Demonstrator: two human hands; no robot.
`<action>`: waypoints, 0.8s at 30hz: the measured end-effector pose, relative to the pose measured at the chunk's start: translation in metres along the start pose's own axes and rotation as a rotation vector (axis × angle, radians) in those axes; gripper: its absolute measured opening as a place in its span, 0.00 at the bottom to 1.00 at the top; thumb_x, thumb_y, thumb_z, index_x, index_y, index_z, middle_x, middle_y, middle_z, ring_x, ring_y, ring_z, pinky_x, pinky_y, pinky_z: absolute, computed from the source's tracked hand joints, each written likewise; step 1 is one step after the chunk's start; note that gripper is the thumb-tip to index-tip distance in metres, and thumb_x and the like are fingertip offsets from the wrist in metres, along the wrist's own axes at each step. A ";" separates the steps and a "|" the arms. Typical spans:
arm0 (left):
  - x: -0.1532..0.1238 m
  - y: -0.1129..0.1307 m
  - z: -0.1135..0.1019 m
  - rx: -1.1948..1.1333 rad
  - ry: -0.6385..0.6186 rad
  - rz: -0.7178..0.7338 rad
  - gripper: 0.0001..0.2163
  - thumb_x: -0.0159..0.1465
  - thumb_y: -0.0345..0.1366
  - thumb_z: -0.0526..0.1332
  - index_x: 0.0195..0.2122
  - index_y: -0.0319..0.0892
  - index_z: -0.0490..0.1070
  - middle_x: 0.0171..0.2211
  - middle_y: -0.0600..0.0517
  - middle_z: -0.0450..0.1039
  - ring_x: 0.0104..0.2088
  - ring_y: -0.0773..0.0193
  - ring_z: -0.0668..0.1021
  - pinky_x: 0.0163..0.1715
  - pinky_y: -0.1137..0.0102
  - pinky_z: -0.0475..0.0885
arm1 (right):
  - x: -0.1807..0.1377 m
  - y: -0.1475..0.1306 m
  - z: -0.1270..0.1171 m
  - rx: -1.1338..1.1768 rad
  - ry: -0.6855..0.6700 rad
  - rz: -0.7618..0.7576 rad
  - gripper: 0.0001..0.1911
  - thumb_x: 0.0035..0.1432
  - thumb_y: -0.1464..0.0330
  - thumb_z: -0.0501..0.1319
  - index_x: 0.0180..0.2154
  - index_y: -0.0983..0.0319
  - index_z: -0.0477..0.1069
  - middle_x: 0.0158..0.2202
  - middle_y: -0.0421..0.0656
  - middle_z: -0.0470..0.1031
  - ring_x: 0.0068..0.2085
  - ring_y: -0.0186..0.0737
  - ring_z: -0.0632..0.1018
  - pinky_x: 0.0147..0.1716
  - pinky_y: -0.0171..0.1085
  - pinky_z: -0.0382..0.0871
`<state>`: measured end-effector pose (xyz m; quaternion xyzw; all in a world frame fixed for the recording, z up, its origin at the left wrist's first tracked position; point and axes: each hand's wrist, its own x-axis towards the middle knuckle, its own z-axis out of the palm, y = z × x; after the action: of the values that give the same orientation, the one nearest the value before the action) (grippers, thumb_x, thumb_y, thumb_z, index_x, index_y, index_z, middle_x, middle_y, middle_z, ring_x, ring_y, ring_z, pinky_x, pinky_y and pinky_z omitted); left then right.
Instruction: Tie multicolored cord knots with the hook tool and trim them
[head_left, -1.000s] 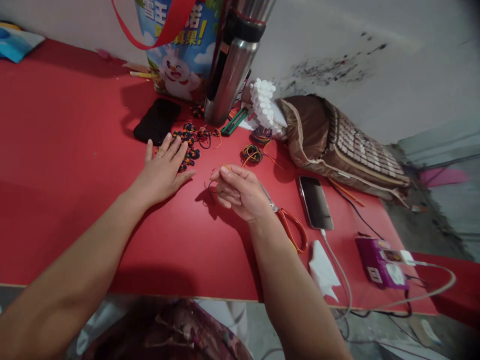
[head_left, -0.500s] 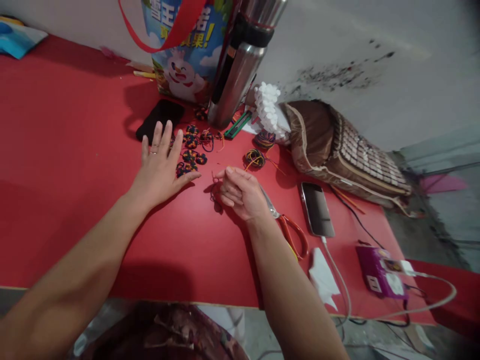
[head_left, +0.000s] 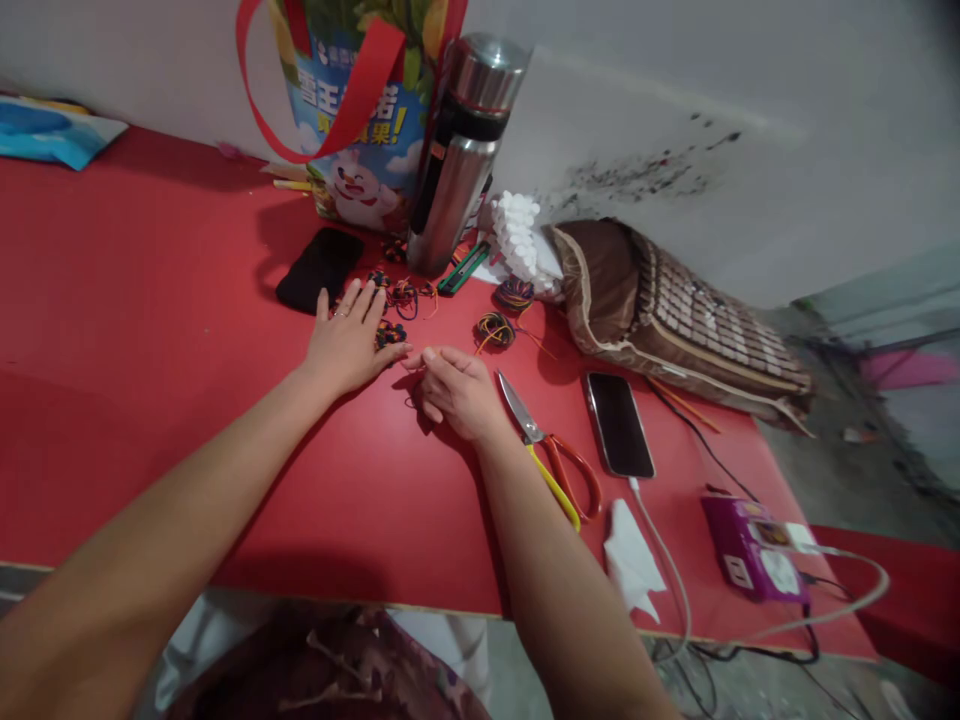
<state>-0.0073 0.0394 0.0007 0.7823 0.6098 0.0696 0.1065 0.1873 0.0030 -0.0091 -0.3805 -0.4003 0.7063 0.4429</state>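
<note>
My left hand (head_left: 346,342) lies flat and open on the red table (head_left: 150,330), fingers spread over several small knotted cord pieces (head_left: 390,335). My right hand (head_left: 454,388) rests beside it with fingers curled in a pinch on a thin coloured cord; the thumb tips of both hands nearly touch. More knotted cord pieces (head_left: 405,293) lie just beyond my left fingers. A coil of multicoloured cord (head_left: 492,328) sits a little past my right hand.
Orange-handled scissors (head_left: 551,458) lie right of my right wrist, then a phone (head_left: 619,423) on a cable and a purple box (head_left: 754,549). A steel flask (head_left: 457,155), printed bag (head_left: 360,120), black pouch (head_left: 319,268) and brown bag (head_left: 675,305) stand behind.
My right hand has moved left to meet my left thumb and lowered to the table. My left hand has drawn back slightly. The scissors now show fully beside my wrist.
</note>
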 end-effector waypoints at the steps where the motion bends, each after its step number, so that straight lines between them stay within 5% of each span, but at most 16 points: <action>1: -0.001 0.000 0.004 -0.009 0.005 0.008 0.42 0.83 0.56 0.53 0.88 0.31 0.52 0.88 0.33 0.46 0.89 0.37 0.51 0.85 0.32 0.40 | 0.001 0.000 0.000 0.005 -0.004 0.000 0.31 0.52 0.42 0.83 0.36 0.62 0.82 0.14 0.24 0.56 0.12 0.26 0.57 0.11 0.30 0.58; 7: -0.006 -0.012 0.012 -0.310 0.103 0.094 0.40 0.83 0.58 0.49 0.85 0.31 0.58 0.88 0.34 0.48 0.89 0.40 0.52 0.87 0.39 0.44 | 0.001 -0.001 0.002 0.062 0.025 -0.029 0.28 0.51 0.46 0.84 0.35 0.63 0.83 0.14 0.24 0.57 0.13 0.24 0.57 0.11 0.29 0.57; 10: -0.008 -0.038 -0.001 -0.651 0.499 0.091 0.34 0.81 0.64 0.55 0.77 0.45 0.73 0.84 0.44 0.64 0.84 0.44 0.66 0.83 0.45 0.61 | -0.001 -0.004 0.001 0.126 0.097 -0.069 0.21 0.57 0.52 0.82 0.35 0.62 0.84 0.15 0.24 0.56 0.15 0.23 0.53 0.13 0.27 0.57; 12: -0.017 -0.053 -0.011 -0.781 0.757 -0.021 0.20 0.81 0.54 0.65 0.62 0.47 0.82 0.68 0.50 0.84 0.67 0.50 0.82 0.73 0.49 0.74 | -0.001 -0.005 0.001 0.144 0.124 -0.088 0.16 0.62 0.56 0.80 0.35 0.62 0.84 0.15 0.25 0.56 0.16 0.23 0.51 0.13 0.27 0.57; 14: -0.032 -0.058 -0.014 -0.836 0.880 -0.198 0.07 0.75 0.41 0.70 0.47 0.45 0.84 0.44 0.52 0.88 0.46 0.57 0.86 0.57 0.55 0.81 | 0.000 -0.005 0.000 0.141 0.129 -0.090 0.15 0.65 0.58 0.78 0.35 0.63 0.85 0.15 0.25 0.56 0.17 0.24 0.50 0.13 0.27 0.56; 17: -0.056 -0.050 -0.005 -0.746 0.588 -0.209 0.03 0.66 0.34 0.72 0.40 0.45 0.85 0.38 0.51 0.85 0.37 0.59 0.83 0.42 0.62 0.80 | 0.000 -0.004 0.000 0.120 0.120 -0.082 0.15 0.65 0.58 0.78 0.35 0.63 0.85 0.16 0.25 0.55 0.17 0.24 0.50 0.13 0.27 0.57; 20: -0.067 -0.040 0.011 -0.578 0.422 -0.105 0.10 0.62 0.36 0.77 0.45 0.45 0.87 0.47 0.47 0.84 0.46 0.51 0.84 0.52 0.57 0.82 | 0.000 -0.003 0.000 0.098 0.115 -0.082 0.16 0.65 0.57 0.78 0.35 0.63 0.85 0.16 0.25 0.56 0.17 0.24 0.49 0.13 0.28 0.58; 24: -0.063 -0.044 0.017 -0.399 0.307 0.046 0.15 0.69 0.36 0.73 0.56 0.42 0.87 0.52 0.42 0.83 0.55 0.44 0.84 0.61 0.50 0.79 | 0.000 -0.004 0.000 0.066 0.101 -0.066 0.18 0.65 0.54 0.79 0.36 0.63 0.84 0.16 0.25 0.56 0.17 0.24 0.50 0.14 0.28 0.58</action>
<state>-0.0596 -0.0129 -0.0255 0.7399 0.5749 0.3087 0.1632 0.1887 0.0038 -0.0058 -0.3875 -0.3665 0.6839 0.4979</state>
